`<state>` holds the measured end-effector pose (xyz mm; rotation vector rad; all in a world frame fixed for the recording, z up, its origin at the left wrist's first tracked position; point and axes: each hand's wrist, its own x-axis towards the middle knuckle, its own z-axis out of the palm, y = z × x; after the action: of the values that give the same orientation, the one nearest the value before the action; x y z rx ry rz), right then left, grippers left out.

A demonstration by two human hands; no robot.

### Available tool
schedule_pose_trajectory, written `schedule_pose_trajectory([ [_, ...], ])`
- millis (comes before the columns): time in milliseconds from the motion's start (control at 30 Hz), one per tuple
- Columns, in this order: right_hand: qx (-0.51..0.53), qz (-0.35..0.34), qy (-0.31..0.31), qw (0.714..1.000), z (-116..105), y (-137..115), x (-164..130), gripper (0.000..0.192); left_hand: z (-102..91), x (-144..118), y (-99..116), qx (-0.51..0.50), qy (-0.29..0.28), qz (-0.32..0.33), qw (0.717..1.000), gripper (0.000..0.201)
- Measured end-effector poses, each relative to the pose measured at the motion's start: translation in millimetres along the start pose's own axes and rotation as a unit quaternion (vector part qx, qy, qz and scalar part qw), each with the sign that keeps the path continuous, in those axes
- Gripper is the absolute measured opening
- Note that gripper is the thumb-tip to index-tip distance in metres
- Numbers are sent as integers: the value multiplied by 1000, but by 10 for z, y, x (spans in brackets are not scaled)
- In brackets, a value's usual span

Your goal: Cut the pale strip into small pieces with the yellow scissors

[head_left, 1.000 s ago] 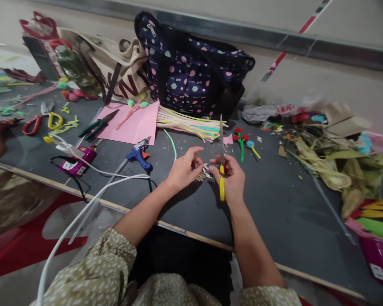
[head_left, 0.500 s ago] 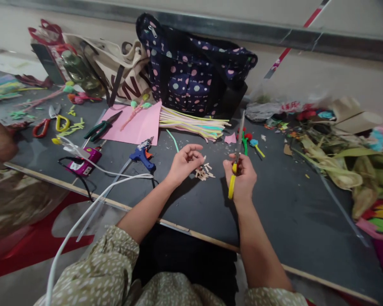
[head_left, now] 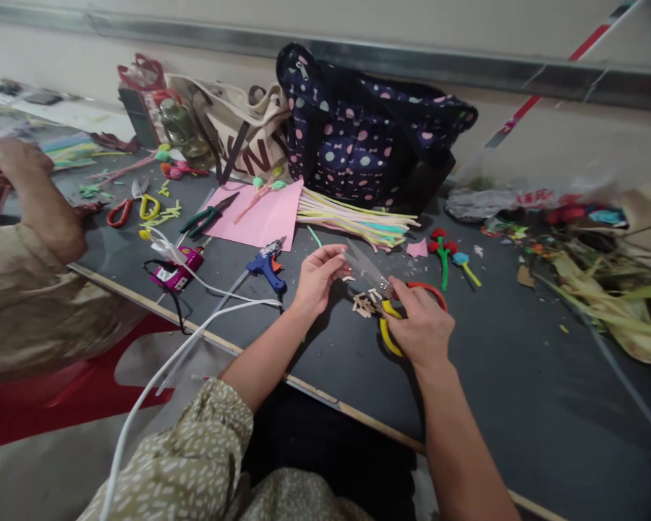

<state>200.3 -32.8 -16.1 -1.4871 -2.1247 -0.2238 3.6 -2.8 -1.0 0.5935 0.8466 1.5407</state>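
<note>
My right hand [head_left: 423,325] grips a pair of scissors [head_left: 367,269] with one yellow and one red handle loop. The blades slant up and left, and their tips reach the fingertips of my left hand [head_left: 319,281]. That hand is closed in a pinch; whatever is between thumb and finger is too small to name. Below the blades, on the dark tabletop, lies a little heap of short pale cut pieces [head_left: 363,305]. A blue glue gun [head_left: 268,266] rests to the left of my left hand.
Pink paper [head_left: 274,217] and a bundle of fuzzy stems [head_left: 352,217] lie in front of a dotted bag [head_left: 352,137]. Green-handled pliers [head_left: 209,217], other scissors [head_left: 135,202] and a white cable [head_left: 195,340] are leftward. A co-worker's arm [head_left: 46,195] is far left; dry husks [head_left: 613,311] lie right.
The scissors have swung from pointing away from me to pointing left, at my left fingertips. My view has shifted left, and more of the co-worker's arm shows.
</note>
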Motion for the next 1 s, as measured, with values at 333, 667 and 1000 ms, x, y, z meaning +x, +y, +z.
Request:
schedule_pose_trajectory([
  [333, -56, -44, 21, 997, -11, -57, 3, 37, 10, -10, -12, -9, 18, 38, 999, 24],
  [667, -48, -52, 19, 997, -36, -63, 6, 37, 28, -15, -1, 12, 28, 50, 998, 23],
  [1000, 7, -25, -2, 1000, 15, -30, -19, 38, 22, -16, -3, 20, 31, 50, 998, 25],
])
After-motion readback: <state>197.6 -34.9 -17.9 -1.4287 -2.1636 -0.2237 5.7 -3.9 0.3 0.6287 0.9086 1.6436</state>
